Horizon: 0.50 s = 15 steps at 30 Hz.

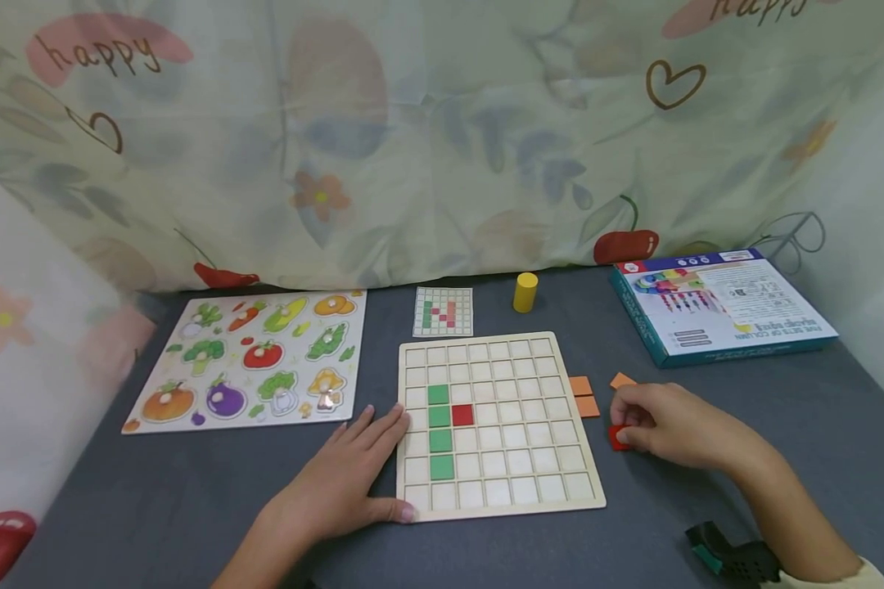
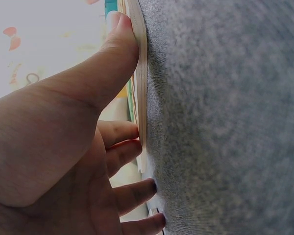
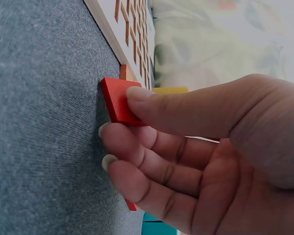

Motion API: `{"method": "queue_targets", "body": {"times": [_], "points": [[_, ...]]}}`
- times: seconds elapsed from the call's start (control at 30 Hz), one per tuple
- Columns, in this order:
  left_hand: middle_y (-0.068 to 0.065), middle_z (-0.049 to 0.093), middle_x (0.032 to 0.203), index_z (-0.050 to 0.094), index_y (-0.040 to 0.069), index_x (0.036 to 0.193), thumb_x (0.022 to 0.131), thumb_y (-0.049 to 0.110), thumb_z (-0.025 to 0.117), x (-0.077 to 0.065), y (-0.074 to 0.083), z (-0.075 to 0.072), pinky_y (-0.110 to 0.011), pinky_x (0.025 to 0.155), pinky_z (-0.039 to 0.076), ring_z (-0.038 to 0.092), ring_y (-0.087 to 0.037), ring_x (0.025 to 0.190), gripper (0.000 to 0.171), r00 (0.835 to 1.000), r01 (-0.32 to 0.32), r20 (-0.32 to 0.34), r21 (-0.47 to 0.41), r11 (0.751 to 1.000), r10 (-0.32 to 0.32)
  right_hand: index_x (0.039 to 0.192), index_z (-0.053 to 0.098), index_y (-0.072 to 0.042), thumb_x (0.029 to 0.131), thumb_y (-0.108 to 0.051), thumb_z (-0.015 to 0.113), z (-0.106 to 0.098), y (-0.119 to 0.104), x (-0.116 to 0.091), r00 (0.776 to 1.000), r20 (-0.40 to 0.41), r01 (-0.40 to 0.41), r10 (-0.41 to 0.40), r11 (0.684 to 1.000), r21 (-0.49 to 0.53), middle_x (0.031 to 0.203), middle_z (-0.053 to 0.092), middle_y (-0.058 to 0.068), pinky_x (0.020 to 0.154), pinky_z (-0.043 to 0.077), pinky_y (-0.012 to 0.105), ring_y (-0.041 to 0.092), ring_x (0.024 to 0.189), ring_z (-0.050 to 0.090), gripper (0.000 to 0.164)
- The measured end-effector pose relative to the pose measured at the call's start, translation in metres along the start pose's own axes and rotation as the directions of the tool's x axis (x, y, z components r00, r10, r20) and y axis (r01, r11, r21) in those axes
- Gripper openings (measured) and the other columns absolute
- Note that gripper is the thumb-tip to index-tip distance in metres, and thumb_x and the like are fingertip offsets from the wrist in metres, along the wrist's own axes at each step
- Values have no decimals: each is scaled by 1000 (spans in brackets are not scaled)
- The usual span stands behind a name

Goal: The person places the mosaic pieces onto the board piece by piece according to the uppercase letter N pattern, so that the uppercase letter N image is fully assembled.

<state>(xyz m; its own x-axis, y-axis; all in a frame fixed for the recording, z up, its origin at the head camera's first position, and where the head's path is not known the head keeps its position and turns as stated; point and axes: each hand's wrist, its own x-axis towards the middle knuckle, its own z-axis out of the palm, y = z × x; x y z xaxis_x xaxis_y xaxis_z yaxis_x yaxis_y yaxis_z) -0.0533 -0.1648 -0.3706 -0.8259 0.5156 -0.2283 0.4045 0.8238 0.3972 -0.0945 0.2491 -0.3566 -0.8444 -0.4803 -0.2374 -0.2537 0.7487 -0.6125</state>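
A wooden grid board point(image 1: 511, 511) lies flat on the dark cloth. A column of several green tiles point(image 1: 440, 441) sits in its left cells, with one red tile point(image 1: 462, 415) beside them. My left hand point(image 1: 342, 487) rests at the board's left edge, fingers spread and thumb on the near corner. Right of the board, my right hand point(image 1: 670, 425) pinches a red square tile point(image 3: 118, 100) between thumb and fingers, tilted close to the cloth. Part of another red piece point(image 3: 131, 204) shows beyond the fingers in the right wrist view.
Orange tiles point(image 1: 586, 406) lie against the board's right edge, and another orange tile point(image 1: 622, 379) lies by my right hand. Behind the board are a pattern card point(image 1: 444, 312) and a yellow cylinder point(image 1: 525, 293). A vegetable puzzle board point(image 1: 243, 376) lies left, a box point(image 1: 729, 311) right.
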Motion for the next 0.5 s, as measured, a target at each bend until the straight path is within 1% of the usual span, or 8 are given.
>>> {"method": "queue_targets", "body": {"times": [0.27,0.5], "points": [[-4,26,164,31,12,159,77,70,70,0,-1,1,-66,112,21,18,-41,149,107,1000,-5,-7,-3,1000,5,91,64,-15,92,-7,72,0,-3,2,994,-103,28,-32,999,-34,73,55,-7,59,45,27,11,66,52,11],[-4,26,164,31,13,159,77,69,71,1,-1,1,-66,113,20,17,-40,149,107,1000,5,2,-5,1000,-5,93,65,-15,92,-8,72,4,-13,8,986,-163,11,-17,999,-39,77,56,-6,61,45,28,14,71,52,10]]}}
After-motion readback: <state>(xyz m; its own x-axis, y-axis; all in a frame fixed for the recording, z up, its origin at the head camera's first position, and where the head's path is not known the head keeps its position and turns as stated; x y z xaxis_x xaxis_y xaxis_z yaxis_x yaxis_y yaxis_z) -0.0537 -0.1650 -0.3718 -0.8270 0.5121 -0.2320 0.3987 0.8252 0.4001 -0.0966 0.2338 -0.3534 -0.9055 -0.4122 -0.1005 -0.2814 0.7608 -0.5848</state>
